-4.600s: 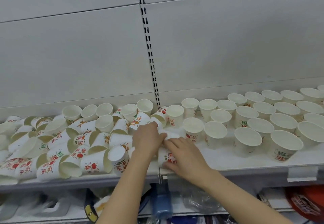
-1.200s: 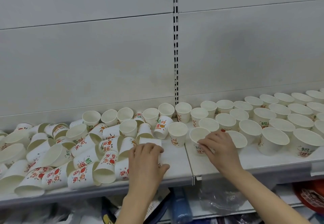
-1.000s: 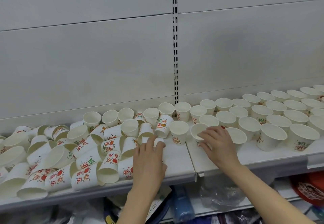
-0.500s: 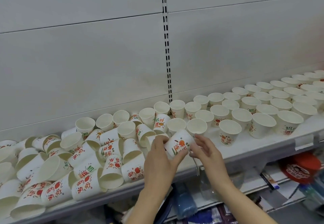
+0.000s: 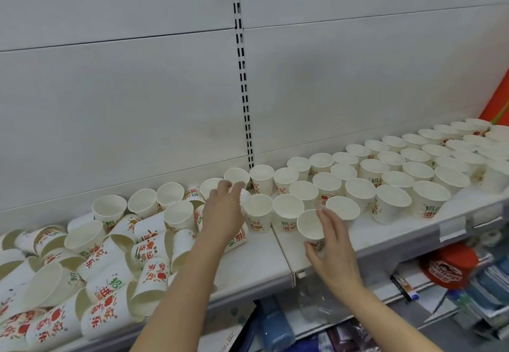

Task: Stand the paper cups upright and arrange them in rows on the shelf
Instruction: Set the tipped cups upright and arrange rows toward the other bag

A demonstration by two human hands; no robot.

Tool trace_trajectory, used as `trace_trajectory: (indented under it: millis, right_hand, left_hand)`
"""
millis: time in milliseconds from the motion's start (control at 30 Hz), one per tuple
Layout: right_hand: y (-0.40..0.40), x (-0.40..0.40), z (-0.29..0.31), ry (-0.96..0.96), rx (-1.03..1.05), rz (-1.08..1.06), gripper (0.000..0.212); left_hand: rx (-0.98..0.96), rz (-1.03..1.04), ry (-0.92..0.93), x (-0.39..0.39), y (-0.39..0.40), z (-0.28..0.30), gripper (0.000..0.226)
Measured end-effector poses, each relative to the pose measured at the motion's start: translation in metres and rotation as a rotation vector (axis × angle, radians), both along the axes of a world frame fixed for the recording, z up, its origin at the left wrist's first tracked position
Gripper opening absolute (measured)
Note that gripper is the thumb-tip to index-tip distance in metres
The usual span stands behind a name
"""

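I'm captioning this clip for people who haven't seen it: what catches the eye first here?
The heap of tipped-over printed paper cups sprawled over the left of the white shelf, against neat rows of upright cups on its right. Between them, the right hand holds an upright cup near the front edge, while the left hand reaches open toward the back cups.

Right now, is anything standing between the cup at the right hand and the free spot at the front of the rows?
Nothing visible does. The right hand has the upright cup at the front of the shelf, beside the standing cups, on bare surface. The left hand is reaching elsewhere.
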State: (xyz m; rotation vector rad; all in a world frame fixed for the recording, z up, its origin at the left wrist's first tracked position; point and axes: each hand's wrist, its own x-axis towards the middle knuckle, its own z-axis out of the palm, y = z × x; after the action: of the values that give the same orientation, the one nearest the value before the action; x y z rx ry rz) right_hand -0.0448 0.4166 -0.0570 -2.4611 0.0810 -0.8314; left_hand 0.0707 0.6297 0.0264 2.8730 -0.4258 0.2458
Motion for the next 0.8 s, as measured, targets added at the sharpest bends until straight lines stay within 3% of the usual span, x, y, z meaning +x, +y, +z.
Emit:
trace_trajectory:
  millis: [167,300,433,500,600,700,800]
  right_hand:
    - [-0.004,0.007,0.0,-0.004,-0.191,-0.003,0.074]
    - [0.002,0.015,0.006,-0.064,-0.305,0.092,0.075]
    - [0.014,0.029,0.015,-0.117,-0.43,0.176,0.064]
    - [0.017,0.036,0.021,-0.124,-0.468,0.192,0.06]
    - [0.025,0.039,0.03,-0.076,-0.533,0.223,0.064]
    - [0.047,0.03,0.03,-0.059,-0.58,0.39,0.068]
    - [0.067,0.025,0.017,-0.002,-0.637,0.552,0.074]
  left_hand:
    - [0.326,-0.176,0.191,0.045,-0.011,-0.004,0.085]
    - [0.479,-0.196,0.179,0.059,-0.012,-0.005,0.089]
    - [0.48,-0.17,0.173,0.062,-0.005,-0.005,0.091]
    - [0.455,-0.151,0.078,0.058,-0.001,-0.009,0.084]
    - [0.38,-0.112,0.025,0.048,0.006,-0.016,0.079]
    - [0.304,-0.1,0.065,0.035,0.014,-0.017,0.084]
    - [0.303,-0.069,-0.026,0.025,0.017,-0.019,0.09]
